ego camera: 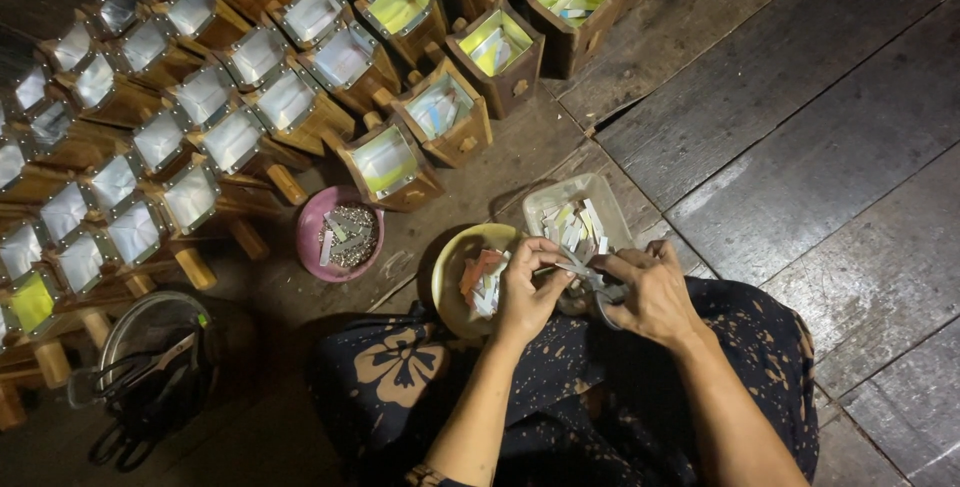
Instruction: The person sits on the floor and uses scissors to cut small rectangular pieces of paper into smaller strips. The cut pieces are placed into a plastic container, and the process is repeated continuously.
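Observation:
My left hand (525, 292) pinches a small strip of paper (565, 265) between thumb and fingers. My right hand (652, 292) grips a pair of scissors (600, 292) whose blades meet that strip, just above my lap. Under the hands sit a round yellow bowl (452, 277) with orange and white paper pieces and a pale rectangular tray (545, 197) holding several cut white and yellow strips.
A pink bowl (312, 237) of small metal bits stands on the wooden floor to the left. Rows of small wooden box frames (300, 97) with white or yellow panels fill the upper left. A round metal dish (150, 347) with tools lies at lower left. Dark floorboards (820, 127) stretch right.

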